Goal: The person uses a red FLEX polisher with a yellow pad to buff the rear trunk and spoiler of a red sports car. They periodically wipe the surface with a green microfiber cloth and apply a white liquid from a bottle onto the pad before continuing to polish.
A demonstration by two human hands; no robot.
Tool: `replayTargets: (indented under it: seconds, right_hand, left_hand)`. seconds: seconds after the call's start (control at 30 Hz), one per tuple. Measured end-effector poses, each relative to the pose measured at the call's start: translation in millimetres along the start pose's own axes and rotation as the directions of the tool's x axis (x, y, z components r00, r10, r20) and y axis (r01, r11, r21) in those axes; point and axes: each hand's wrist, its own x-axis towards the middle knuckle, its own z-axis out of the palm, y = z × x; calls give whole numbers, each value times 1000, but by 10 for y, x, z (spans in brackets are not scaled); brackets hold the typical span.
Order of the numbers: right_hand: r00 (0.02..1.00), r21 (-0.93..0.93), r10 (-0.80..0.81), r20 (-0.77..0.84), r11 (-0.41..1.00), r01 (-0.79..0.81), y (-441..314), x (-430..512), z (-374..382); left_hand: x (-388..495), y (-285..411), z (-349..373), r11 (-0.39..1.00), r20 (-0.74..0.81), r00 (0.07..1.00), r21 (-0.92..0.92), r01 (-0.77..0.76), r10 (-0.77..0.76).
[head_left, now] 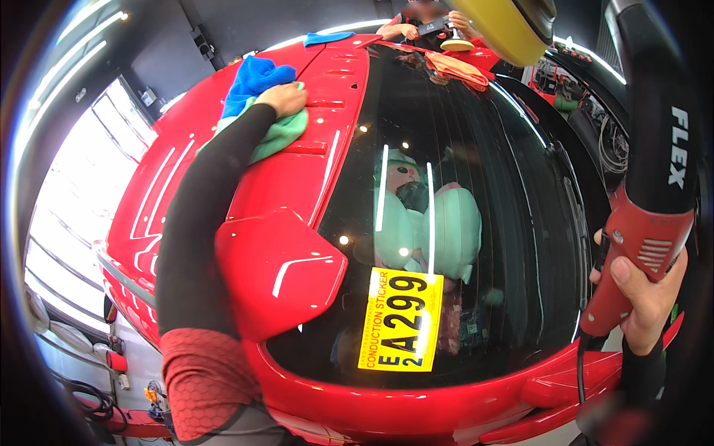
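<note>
My left hand (283, 101) reaches far across the car and holds a green microfiber cloth (287, 129) against the red rear spoiler (298, 184). Bunched beside it is a blue microfiber cloth (251, 81); whether my fingers also grip that one is hidden. At the right, my right hand (650, 295) is closed around the red rear handle of a FLEX polisher (661, 167), which is raised off the car. Its yellow foam pad (505, 28) is at the top, partly cut off by the picture's edge. Dark glass of the rear window (513, 312) lies between my hands.
A yellow sticker (401, 320) with writing is on the rear window; a mint-green plush toy (427, 228) shows behind the glass. An orange cloth (460, 69) and another blue cloth (329, 38) lie farther off. Across the car, a co-worker (427, 25) holds a polisher. A power cord (581, 368) hangs from mine.
</note>
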Motion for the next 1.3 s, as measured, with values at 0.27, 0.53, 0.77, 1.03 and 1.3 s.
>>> replayTargets:
  seconds: [0.27, 0.53, 0.77, 1.03, 1.3]
  right_hand:
    - [999, -87, 9, -38, 996, -13, 113, -46, -74]
    - [999, -99, 16, -28, 995, -19, 115, 42, -88]
    - [999, -36, 14, -30, 999, -15, 148, 12, -99]
    - [995, 136, 64, -78, 989, -53, 76, -48, -7]
    - [994, 136, 100, -48, 986, -93, 55, -148, -100]
  left_hand:
    - [639, 77, 177, 801, -244, 931, -478, -360, 272]
    - [999, 211, 66, 999, 81, 996, -38, -33, 36]
    - [836, -353, 272, 998, -1, 999, -54, -36, 36]
    - [-189, -61, 197, 989, -50, 999, 146, 25, -17]
    - [-1334, 94, -86, 953, -214, 970, -299, 45, -113]
